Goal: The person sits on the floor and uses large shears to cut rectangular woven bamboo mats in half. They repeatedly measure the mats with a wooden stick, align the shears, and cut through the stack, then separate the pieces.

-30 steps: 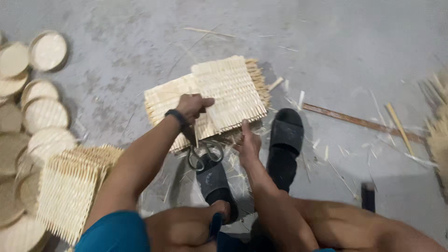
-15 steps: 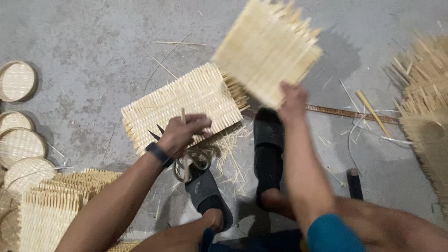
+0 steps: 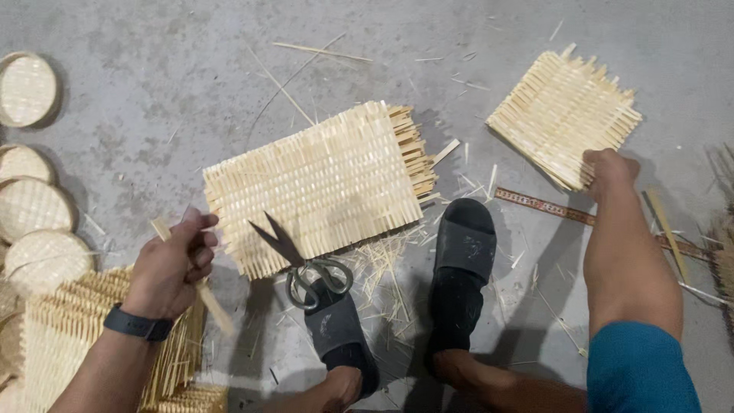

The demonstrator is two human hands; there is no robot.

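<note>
My left hand grips a thin bamboo strip low at the left, above a pile of woven mats. My right hand holds the corner of a square woven bamboo mat, which it keeps out to the right, low over the concrete. A larger woven bamboo mat lies flat on the floor in the middle. Open scissors rest on its near edge, handles on my left black slipper. My right slipper stands beside it.
Round woven trays lie stacked along the left edge. A pile of woven mats sits at the lower left. A ruler strip and loose bamboo slivers lie scattered on the grey concrete floor.
My right hand lifted the top mat off the stack and carried it to the right. My left hand left the mat and scissors and now holds a bamboo strip at the lower left.
</note>
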